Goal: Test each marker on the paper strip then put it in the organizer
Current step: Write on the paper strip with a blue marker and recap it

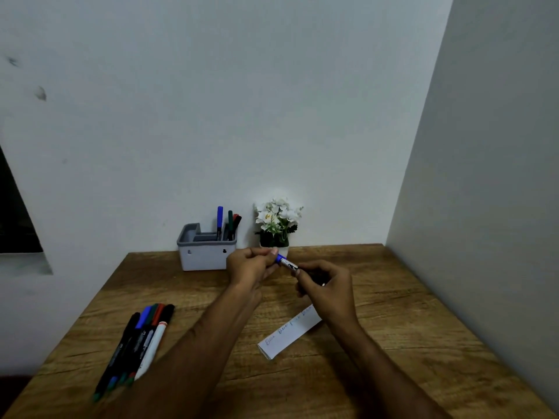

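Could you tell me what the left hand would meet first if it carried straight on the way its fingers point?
Probably the flower pot just beyond the left hand, which grips the blue marker; depth is unclear.

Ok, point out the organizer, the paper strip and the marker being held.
organizer (202, 259): head view, front wall.
paper strip (279, 340): head view, written top face.
blue-capped marker (286, 262): head view, barrel between the hands.

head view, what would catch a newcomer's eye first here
Two hands meet mid-table: the left hand grips the cap end of a blue marker, the right hand its barrel. Behind them stand a grey organizer and a white flower pot; spare markers lie left.
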Motion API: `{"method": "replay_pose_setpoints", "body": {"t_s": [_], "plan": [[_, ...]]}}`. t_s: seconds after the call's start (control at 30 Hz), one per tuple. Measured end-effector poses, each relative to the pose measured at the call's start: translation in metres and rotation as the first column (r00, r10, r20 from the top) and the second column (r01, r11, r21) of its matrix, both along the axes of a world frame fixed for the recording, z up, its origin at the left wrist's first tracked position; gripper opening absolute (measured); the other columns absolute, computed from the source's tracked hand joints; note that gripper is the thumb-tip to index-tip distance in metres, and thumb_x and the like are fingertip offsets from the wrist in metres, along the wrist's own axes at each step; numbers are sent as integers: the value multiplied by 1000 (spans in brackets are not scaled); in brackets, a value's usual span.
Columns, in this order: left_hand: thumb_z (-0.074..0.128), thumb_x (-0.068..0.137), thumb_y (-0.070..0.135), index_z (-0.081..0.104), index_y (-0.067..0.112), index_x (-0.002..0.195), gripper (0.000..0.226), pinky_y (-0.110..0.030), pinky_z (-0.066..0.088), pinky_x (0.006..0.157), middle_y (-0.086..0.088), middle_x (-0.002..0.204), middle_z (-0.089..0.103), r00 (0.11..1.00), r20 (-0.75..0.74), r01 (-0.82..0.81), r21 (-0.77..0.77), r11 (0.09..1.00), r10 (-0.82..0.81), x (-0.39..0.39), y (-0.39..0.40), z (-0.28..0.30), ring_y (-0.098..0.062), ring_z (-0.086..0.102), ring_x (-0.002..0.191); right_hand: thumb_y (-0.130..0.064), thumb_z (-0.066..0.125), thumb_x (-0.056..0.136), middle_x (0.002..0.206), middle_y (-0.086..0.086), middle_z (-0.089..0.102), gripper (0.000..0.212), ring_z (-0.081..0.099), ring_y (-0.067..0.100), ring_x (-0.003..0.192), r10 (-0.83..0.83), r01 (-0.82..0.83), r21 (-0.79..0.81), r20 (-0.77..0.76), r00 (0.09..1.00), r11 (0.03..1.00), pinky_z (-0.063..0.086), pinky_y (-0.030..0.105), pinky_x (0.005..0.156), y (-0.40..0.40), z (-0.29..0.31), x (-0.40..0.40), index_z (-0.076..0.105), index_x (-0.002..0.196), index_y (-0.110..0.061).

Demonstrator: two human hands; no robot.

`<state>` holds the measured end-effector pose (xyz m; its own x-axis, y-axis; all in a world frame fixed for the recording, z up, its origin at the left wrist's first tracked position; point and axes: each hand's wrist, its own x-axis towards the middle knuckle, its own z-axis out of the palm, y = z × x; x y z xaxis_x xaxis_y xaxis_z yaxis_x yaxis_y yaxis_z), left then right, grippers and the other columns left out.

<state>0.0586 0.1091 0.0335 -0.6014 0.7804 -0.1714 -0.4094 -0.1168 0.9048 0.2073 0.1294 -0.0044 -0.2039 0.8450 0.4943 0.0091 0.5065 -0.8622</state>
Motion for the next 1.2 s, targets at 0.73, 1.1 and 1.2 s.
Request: {"method": "replay_pose_setpoints", "body": {"t_s": [0.73, 1.1, 1.2], "plan": [[75, 75, -15, 67, 13, 108, 45, -34, 62, 69, -12, 97, 74, 963, -222, -136, 86, 987, 152, -33, -8, 3, -20, 74, 83, -2, 72, 92, 83, 11, 76, 7, 75, 27, 68, 119, -117, -85, 18, 993, 990, 64, 41, 62, 7, -1, -71, 68, 96, -4], [80, 76, -5, 68, 17, 108, 41, -21, 59, 71, 0, 92, 73, 593, -647, -351, 328, 877, 480, -126, -15, 43, -5, 71, 81, -17, 75, 92, 104, -8, 75, 25, 64, -9, 90, 43, -90, 110, 368, 929, 990, 49, 3, 73, 19, -5, -104, 74, 117, -17], [78, 78, -3, 65, 20, 109, 41, -18, 58, 71, 0, 96, 71, 524, -686, -351, 365, 862, 504, -144, -4, 56, -5, 69, 83, -16, 74, 93, 102, -13, 72, 25, 62, -12, 90, 57, -102, 98, 381, 923, 990, 48, 1, 75, 19, -9, -108, 74, 118, -18]]}}
